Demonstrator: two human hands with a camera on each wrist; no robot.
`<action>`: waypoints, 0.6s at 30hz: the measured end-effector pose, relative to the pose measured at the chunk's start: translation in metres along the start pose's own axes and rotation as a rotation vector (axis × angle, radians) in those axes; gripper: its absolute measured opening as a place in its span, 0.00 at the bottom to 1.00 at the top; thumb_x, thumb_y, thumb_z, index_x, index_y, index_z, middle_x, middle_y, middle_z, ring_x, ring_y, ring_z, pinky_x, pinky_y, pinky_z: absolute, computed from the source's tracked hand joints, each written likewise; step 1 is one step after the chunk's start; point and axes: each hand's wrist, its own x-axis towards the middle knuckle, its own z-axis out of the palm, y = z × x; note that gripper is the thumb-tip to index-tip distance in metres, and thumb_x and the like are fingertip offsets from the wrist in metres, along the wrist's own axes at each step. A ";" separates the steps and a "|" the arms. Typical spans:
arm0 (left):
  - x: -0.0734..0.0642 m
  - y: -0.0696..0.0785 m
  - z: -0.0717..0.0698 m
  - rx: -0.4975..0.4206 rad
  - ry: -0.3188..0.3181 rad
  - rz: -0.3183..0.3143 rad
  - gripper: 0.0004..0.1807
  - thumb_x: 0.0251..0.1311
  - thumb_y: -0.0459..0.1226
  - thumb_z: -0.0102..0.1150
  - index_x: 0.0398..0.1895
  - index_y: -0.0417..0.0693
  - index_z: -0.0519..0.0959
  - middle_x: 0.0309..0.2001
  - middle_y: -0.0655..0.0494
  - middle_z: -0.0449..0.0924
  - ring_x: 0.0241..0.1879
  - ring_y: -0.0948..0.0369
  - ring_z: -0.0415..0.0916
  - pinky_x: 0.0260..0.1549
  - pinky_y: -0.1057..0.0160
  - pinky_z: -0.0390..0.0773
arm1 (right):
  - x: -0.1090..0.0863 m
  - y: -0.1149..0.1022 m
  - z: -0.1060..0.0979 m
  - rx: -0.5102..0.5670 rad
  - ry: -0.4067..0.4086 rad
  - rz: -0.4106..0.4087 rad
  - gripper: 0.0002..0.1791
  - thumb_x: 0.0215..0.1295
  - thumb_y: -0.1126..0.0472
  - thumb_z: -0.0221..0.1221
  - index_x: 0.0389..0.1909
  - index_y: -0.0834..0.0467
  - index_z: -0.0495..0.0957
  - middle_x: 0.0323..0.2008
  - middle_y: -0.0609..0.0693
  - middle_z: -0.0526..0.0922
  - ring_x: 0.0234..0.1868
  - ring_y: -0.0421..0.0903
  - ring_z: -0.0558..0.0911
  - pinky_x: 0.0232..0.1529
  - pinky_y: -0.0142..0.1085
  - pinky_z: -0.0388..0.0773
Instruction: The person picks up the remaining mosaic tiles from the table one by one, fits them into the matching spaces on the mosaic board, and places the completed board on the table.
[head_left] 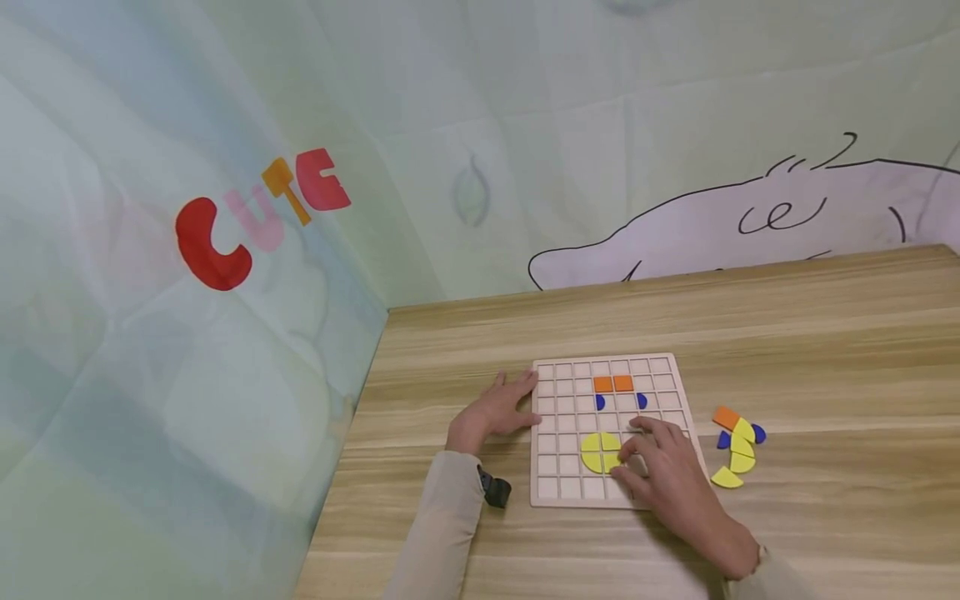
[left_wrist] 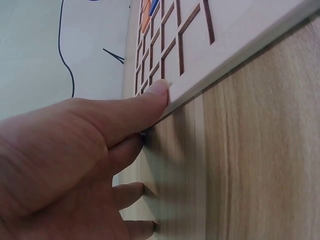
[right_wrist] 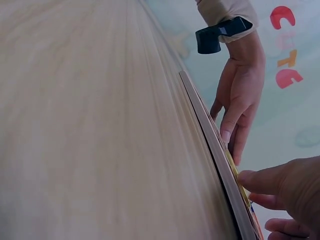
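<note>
A big tan table (head_left: 847,350) with streaky wood lines fills the lower part of the head view, and its back edge meets a soft green, cloth-like back wall (head_left: 562,125) with creases. A pale left wall (head_left: 112,400) fills the left side, and on it are fat red, pink and orange letters (head_left: 198,250) that spell CUTE. At the upper right, a pale purple animal drawing (head_left: 690,225) with thin black lines peeks over the table. A flat, pale wooden board (head_left: 549,465) with rows of square dents lies low in the frame, right of the middle. In it sit two orange squares (head_left: 603,384), two blue half circles (head_left: 601,402) below them, and four yellow quarter circles (head_left: 592,462) that make a round shape lower down. The left hand (head_left: 495,408) has its fingers spread, its grip wide, and its thumb touches the board's left edge. The right hand (head_left: 667,471) is over the board's lower right, with bent fingers and a small gap in its grip. It is at the lower right yellow quarter, but I cannot tell if it pinches it. Loose orange, yellow and blue pieces (head_left: 742,462) lie on the table, right of the board.
</note>
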 end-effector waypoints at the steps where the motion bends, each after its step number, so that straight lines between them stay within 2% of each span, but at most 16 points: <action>1: 0.000 0.000 0.000 0.002 -0.001 0.000 0.40 0.66 0.47 0.55 0.76 0.54 0.49 0.77 0.60 0.41 0.75 0.44 0.32 0.72 0.42 0.44 | 0.000 0.000 -0.001 0.004 -0.003 0.000 0.11 0.48 0.57 0.72 0.24 0.50 0.78 0.54 0.61 0.76 0.57 0.61 0.71 0.57 0.57 0.65; 11: 0.002 -0.002 0.000 -0.006 -0.003 0.000 0.40 0.66 0.48 0.55 0.76 0.54 0.49 0.77 0.59 0.41 0.75 0.44 0.32 0.71 0.41 0.44 | 0.007 0.004 -0.023 0.074 -0.021 0.032 0.11 0.50 0.60 0.71 0.33 0.56 0.80 0.53 0.59 0.78 0.55 0.60 0.74 0.55 0.57 0.70; 18: 0.002 -0.002 0.001 -0.002 -0.003 -0.001 0.40 0.65 0.47 0.55 0.76 0.54 0.49 0.77 0.60 0.42 0.75 0.43 0.32 0.71 0.41 0.44 | 0.008 0.021 -0.043 0.073 0.025 0.040 0.12 0.50 0.63 0.70 0.35 0.60 0.80 0.48 0.60 0.79 0.51 0.59 0.75 0.52 0.54 0.73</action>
